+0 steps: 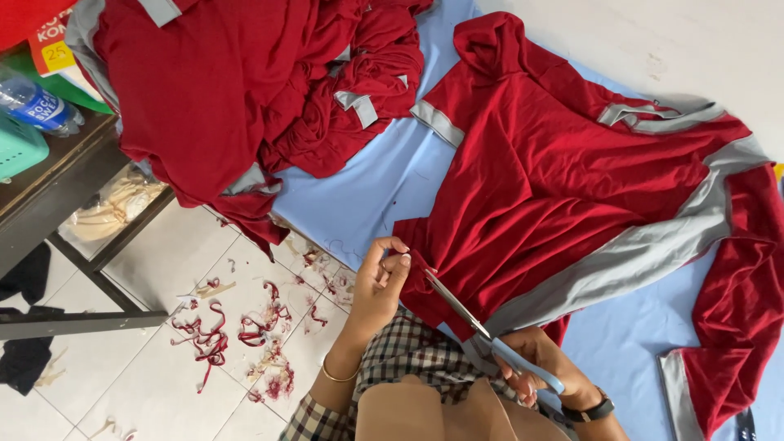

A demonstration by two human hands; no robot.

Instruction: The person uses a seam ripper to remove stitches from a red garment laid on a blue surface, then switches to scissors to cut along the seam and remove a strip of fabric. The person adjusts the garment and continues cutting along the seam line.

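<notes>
A light blue sheet covers the surface point(371, 192), smooth with faint creases. Across it lies a soft red shirt point(563, 171) with grey bands, its hem at the near edge. A crumpled pile of red shirts point(245, 90) hangs off the far end. Curly red fabric scraps point(216, 335) litter the white tiled floor point(155, 261). The left hand point(380, 282) pinches the hem between closed fingers. The right hand point(543, 359) grips blue-handled scissors point(482, 327), blades at the hem. A clear bottle point(37, 104) with a blue label lies on a dark shelf point(49, 175).
</notes>
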